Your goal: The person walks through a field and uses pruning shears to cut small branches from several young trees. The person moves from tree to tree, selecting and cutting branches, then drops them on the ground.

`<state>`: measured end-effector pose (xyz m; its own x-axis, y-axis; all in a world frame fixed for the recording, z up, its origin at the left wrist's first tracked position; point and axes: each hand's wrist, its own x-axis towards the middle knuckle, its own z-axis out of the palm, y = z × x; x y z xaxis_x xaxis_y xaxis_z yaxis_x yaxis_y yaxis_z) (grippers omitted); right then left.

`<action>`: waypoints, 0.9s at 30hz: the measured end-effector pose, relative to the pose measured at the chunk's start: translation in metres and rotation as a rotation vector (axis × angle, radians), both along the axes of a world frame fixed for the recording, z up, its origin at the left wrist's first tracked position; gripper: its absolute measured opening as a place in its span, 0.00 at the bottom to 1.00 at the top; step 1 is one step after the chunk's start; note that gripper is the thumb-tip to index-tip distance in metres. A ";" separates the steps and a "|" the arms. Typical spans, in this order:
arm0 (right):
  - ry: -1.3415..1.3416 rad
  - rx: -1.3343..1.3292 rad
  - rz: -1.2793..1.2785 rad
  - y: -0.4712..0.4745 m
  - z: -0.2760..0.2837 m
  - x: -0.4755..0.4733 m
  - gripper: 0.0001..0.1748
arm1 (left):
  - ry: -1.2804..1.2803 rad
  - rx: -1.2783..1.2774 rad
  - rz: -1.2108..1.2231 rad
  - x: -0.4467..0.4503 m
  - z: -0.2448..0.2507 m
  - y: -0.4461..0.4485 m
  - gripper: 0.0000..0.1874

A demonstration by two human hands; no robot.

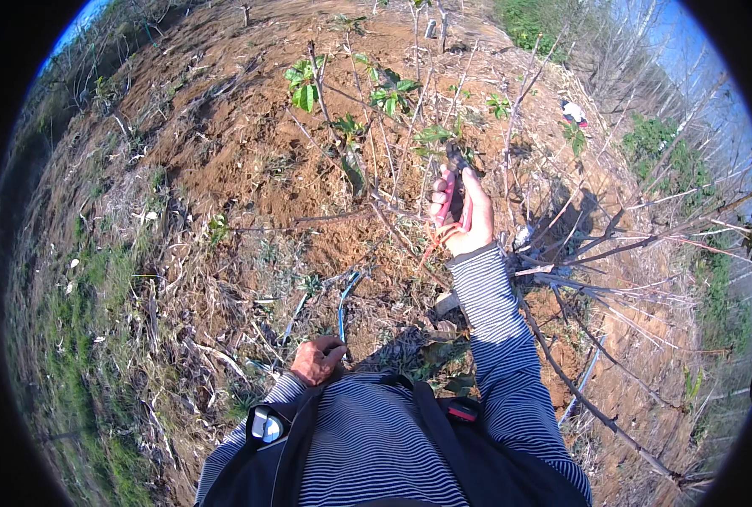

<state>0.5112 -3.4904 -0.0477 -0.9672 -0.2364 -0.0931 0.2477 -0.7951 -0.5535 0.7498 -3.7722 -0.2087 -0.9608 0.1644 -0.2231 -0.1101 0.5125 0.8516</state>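
Observation:
My right hand (479, 218) reaches forward, wrapped around hand pruning shears (455, 158) with pinkish-red handles. Their dark head points away from me among thin upright stems, close to a green leaf cluster (436, 134). An orange cord (439, 236) hangs at the wrist end of the handles. Low in front of my body, my left hand (315, 360) is loosely curled, its palm side hidden. A blue strip (343, 301) runs over the ground up to its fingers; whether they hold it I cannot tell.
Bare, spiky branches (629, 244) spread out on the right, close to my right sleeve. A long branch (578, 393) curves below them. Leafy shoots (391, 95) rise ahead from reddish soil (236, 158). Dry litter and grass (97, 285) cover the left side. A white object (573, 113) lies farther off.

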 end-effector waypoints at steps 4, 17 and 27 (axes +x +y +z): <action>-0.013 0.080 0.002 0.002 -0.004 0.004 0.20 | -0.015 -0.003 0.009 0.000 -0.001 0.000 0.16; -0.145 0.205 0.198 -0.001 0.000 0.044 0.26 | -0.066 -0.020 -0.018 -0.004 0.005 0.001 0.17; 0.208 0.330 0.123 0.011 0.033 0.071 0.18 | -0.075 -0.026 -0.047 -0.006 0.001 -0.003 0.18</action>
